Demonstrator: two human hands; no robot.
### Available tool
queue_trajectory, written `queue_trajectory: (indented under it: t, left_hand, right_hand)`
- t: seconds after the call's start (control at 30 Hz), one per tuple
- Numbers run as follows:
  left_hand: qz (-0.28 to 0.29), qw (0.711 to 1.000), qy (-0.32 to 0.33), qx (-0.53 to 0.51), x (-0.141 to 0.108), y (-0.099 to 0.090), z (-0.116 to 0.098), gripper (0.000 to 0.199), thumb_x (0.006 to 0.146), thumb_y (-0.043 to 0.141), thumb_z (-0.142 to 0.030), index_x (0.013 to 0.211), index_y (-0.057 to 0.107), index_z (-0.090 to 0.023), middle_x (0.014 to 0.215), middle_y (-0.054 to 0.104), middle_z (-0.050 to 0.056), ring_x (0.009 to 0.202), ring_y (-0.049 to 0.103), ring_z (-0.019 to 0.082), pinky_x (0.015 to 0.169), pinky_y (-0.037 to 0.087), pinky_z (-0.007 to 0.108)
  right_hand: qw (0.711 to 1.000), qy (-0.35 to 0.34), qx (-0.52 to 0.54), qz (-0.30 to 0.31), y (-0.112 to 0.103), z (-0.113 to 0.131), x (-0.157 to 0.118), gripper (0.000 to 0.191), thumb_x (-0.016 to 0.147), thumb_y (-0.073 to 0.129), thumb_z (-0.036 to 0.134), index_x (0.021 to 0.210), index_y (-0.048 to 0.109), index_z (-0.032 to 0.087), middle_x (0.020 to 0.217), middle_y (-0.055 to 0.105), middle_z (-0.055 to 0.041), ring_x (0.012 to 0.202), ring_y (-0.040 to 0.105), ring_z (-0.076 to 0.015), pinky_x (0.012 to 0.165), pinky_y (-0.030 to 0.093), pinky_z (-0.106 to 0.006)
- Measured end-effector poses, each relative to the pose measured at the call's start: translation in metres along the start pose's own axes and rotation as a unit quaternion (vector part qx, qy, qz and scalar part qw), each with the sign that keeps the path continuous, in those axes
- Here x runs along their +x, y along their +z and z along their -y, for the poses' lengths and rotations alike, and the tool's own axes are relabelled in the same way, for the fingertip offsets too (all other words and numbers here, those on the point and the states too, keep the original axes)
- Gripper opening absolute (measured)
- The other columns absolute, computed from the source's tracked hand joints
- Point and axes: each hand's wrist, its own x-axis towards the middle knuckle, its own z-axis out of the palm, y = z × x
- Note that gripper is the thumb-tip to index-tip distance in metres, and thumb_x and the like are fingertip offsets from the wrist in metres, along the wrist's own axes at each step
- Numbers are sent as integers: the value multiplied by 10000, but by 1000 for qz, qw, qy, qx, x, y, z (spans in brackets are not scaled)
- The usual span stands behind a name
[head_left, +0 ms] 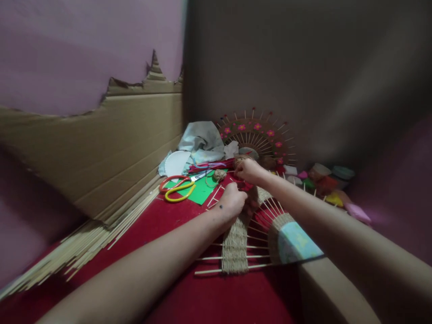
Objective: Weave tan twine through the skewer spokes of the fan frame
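On the red cloth lies a half-round fan frame of thin sticks, with a woven twine band (235, 247) across them and a pale blue patterned half-disc (297, 243) at its hub. My left hand (232, 201) is closed at the upper part of the band; what its fingers pinch is hidden. Just beyond it, my right hand (250, 172) is curled with fingers together near the far side of the frame. Whatever it holds is too small or covered to make out. A small ball of twine (219, 175) rests left of my right hand.
Scissors (178, 186) with red and yellow handles lie on a green sheet (202, 191). Long thin sticks (91, 245) lie along a torn cardboard sheet (141, 121) at left. A finished-looking flowered fan (258, 128) leans behind; coloured bundles (324, 182) sit at right.
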Motion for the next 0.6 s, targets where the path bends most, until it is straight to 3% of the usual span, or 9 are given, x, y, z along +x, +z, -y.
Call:
queue_trajectory:
  t: [0.1, 0.23, 0.4, 0.6]
  left_hand:
    - [15, 1000, 1, -5, 1, -1, 1, 351, 599, 431, -12, 916, 570, -68, 521, 602, 37, 347, 526, 134, 331, 401, 224]
    - [-13, 999, 6, -35, 2, -3, 0, 503, 591, 418, 15, 1082, 441, -89, 662, 616, 38, 417, 570, 141, 312, 389, 210]
    - [-22, 999, -15, -46, 3, -7, 0, 602, 608, 406, 32, 1187, 330, -116, 638, 558, -8, 434, 577, 134, 324, 378, 198]
    - [-9, 999, -23, -26, 1, -11, 2, 634, 641, 433, -12, 1251, 300, -117, 556, 571, -3, 392, 546, 133, 363, 376, 213]
  right_hand:
    - [1000, 1, -4, 8, -1, -2, 0, 124, 673, 583, 112, 693, 704, 128, 583, 646, -59, 518, 572, -133, 513, 416, -214]
    - [997, 41, 62, 9, -4, -9, -3, 194, 762, 510, 158, 822, 691, 120, 560, 646, -55, 372, 498, -90, 398, 384, -195]
    - [987, 67, 145, -25, -10, -19, -11, 188, 773, 545, 221, 765, 693, 105, 601, 651, -64, 367, 480, -76, 362, 357, -184]
    - [991, 41, 69, -106, -17, -41, -17, 190, 712, 622, 263, 758, 728, 112, 539, 615, -36, 444, 457, -81, 435, 340, -203]
